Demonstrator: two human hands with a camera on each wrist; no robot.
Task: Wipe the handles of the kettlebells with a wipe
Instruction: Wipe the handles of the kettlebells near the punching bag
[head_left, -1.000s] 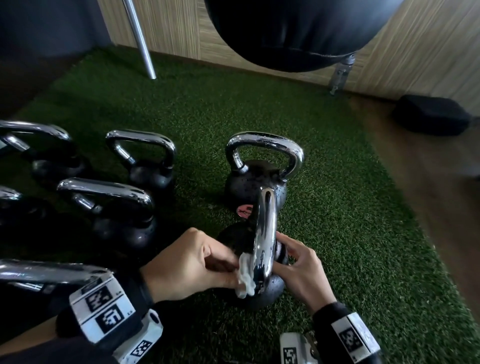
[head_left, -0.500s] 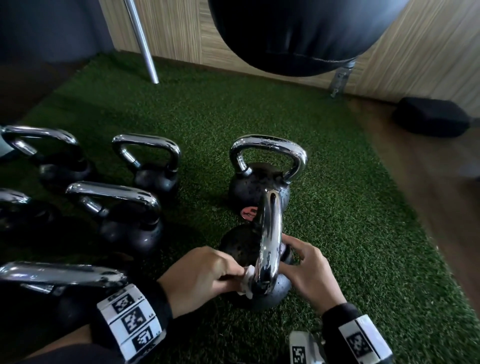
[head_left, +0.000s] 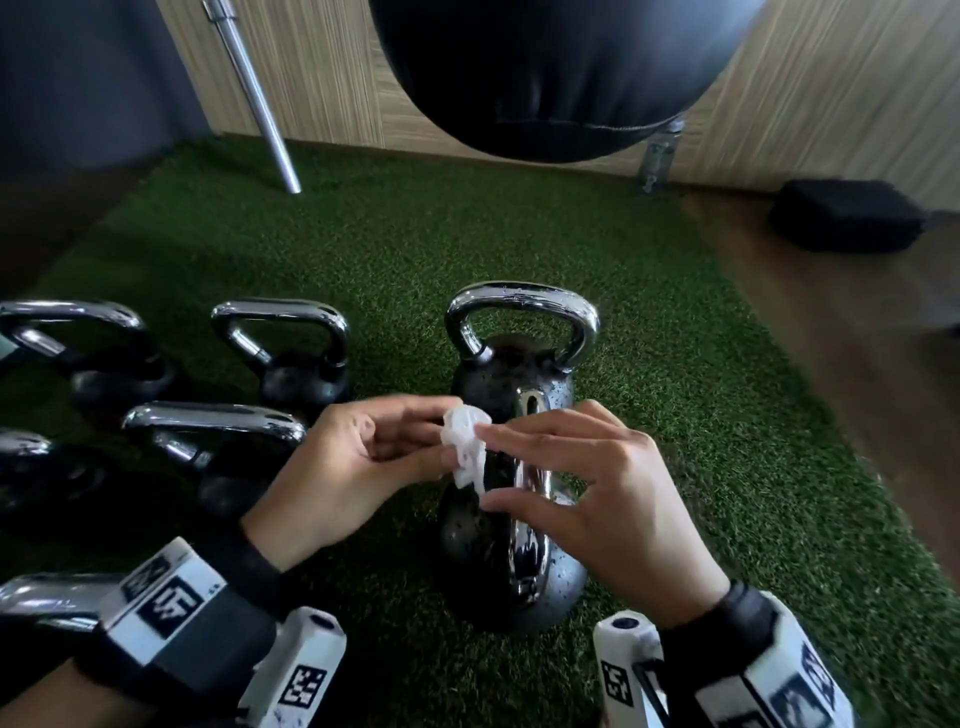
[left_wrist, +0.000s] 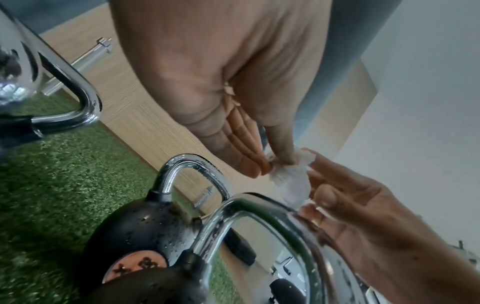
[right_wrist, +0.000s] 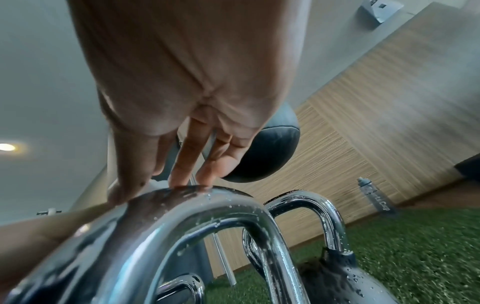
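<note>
Now both hands, left hand and right hand, pinch the crumpled wipe above the near kettlebell's handle; likely refolding, then wiping the 12 o'clock kettlebell.

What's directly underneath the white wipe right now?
Under the wipe stands the nearest kettlebell, its chrome handle edge-on. Both hands cover the handle's upper part, so contact there cannot be seen.

both hands raised together, fingertips meeting.
</note>
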